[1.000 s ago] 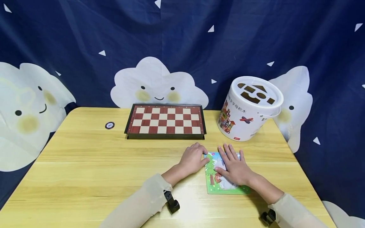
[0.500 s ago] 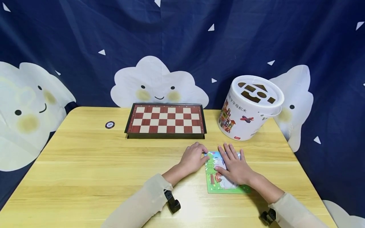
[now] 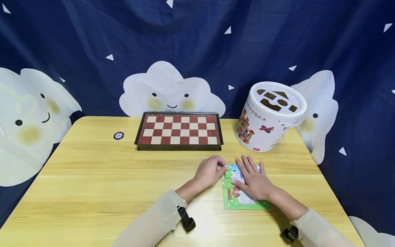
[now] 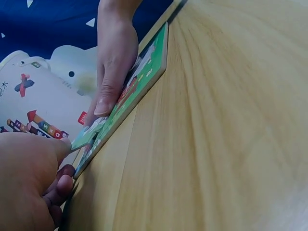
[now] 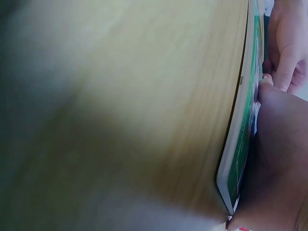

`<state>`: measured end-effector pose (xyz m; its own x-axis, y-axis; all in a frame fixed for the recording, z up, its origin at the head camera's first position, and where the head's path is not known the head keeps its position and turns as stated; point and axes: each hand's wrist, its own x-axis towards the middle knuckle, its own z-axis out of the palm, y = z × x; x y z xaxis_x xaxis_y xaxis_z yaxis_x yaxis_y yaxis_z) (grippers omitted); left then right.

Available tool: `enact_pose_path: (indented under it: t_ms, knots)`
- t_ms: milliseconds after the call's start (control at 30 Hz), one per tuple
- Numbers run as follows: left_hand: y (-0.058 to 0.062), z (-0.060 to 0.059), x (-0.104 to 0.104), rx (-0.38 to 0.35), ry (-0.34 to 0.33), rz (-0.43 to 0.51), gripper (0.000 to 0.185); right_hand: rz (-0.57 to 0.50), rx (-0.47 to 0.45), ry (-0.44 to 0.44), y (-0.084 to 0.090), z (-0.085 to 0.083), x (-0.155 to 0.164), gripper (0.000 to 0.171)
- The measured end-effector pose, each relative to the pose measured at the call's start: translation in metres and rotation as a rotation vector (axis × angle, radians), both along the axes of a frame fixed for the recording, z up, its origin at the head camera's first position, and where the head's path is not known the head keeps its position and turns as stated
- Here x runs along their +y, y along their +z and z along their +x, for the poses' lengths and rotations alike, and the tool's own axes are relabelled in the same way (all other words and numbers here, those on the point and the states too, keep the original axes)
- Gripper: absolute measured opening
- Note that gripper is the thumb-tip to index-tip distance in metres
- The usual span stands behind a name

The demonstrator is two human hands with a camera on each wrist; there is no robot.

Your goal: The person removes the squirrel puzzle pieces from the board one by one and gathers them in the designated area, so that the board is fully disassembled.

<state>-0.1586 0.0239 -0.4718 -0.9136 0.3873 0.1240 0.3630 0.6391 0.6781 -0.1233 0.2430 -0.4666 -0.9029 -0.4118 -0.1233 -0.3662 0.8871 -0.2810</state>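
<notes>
A jigsaw puzzle (image 3: 231, 204) in a thin board, with a green border and an animal picture, lies flat on the table. At its far left corner my left hand (image 3: 208, 171) pinches a puzzle piece (image 4: 85, 138) between thumb and fingers. That piece is tilted up from the board in the left wrist view, and a dark gap shows along its edge. My right hand (image 3: 255, 181) rests flat on the puzzle with fingers spread, covering its middle and right side. In the right wrist view the board's edge (image 5: 233, 149) runs beside the right hand.
Behind the puzzle stands a white bucket (image 3: 259, 132) with shaped holes in its lid. A red-and-white chessboard (image 3: 180, 130) lies at the back middle of the wooden table (image 3: 92, 192). A round chip (image 3: 118, 136) is left of it. A dark blue curtain (image 3: 197, 34) hangs behind.
The corner puzzle piece has lifted a little under my left fingers, and a gap has appeared along its edge. My right hand has stayed in place.
</notes>
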Motion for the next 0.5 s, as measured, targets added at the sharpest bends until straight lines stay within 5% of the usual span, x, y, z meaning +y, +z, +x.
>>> enact_pose_path:
  t_ms: [500]
  knots:
    - [-0.0021,-0.003,0.0029,-0.085,0.013,0.189,0.009,0.005,0.004,-0.007,-0.0036,-0.0008,0.0014,0.085]
